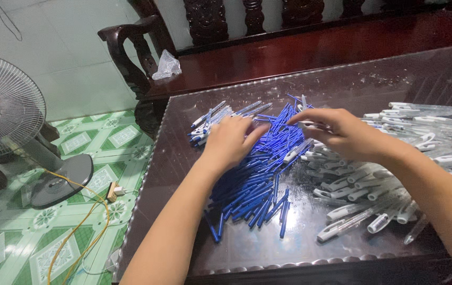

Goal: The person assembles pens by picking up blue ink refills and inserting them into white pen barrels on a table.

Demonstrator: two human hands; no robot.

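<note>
- Head view: 2 bare hands reach over a dark table [268, 248] with a shiny glass top.
- A big pile of blue refills [257, 182] lies in the middle of the table.
- The left hand [229, 138] lies on top of the blue pile. Its fingers are curled down into the refills. I cannot tell if it grips any.
- The right hand [342, 133] is just right of the blue pile. Its fingers pinch a thin white pen part [310, 123] near the top of the pile.
- A heap of clear pen tubes [374, 184] with white ends lies under and beside the right hand, touching the blue pile.
- More clear tubes [426, 119] lie farther right.
- A small bunch of finished pens [210, 119] lies by the left hand, at the far left of the pile.
- No box or tray holds the parts. They all lie loose on the glass.
- A crumpled clear bag [166, 65] sits on the dark wood bench [289, 50] behind the table.
- A fan [4, 105] stands on the green tile floor [4, 248], with a yellow cord [86, 221] near it.
</note>
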